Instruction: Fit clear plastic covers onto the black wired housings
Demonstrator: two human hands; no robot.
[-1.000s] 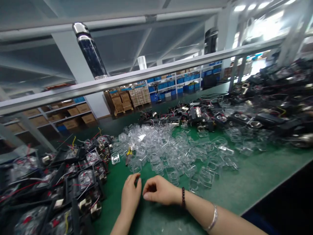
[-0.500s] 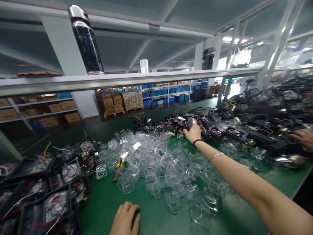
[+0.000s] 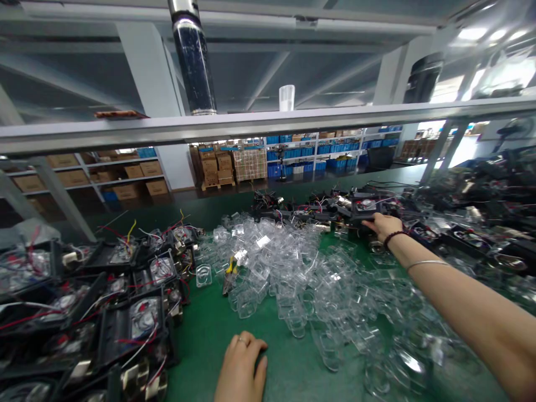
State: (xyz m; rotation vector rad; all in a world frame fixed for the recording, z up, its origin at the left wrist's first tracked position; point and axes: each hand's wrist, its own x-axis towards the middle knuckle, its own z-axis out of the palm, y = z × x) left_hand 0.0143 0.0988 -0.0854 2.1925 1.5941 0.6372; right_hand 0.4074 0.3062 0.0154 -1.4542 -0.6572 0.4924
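Observation:
My left hand (image 3: 242,365) lies on the green tabletop (image 3: 196,340), holding nothing, its fingers loosely bent and a little apart. My right hand (image 3: 386,226) is stretched to the far side of a heap of clear plastic covers (image 3: 288,262). Its fingers are closed at the near edge of a black plastic housing (image 3: 363,206) with wires on it; some fingertips are hidden. Yellow-handled pliers (image 3: 229,273) lie at the heap's left edge.
Black housings with loose wires and metal parts (image 3: 138,318) crowd the left side. More are piled on the right (image 3: 473,234). A shelf (image 3: 251,121) crosses above the table, carrying a dark flask (image 3: 193,64) and a translucent cup (image 3: 287,97).
The view has swung left, so things appear further right. The other person's hand at the right edge has left the picture. My right hand stays among the black housings; my left still rests on the table.

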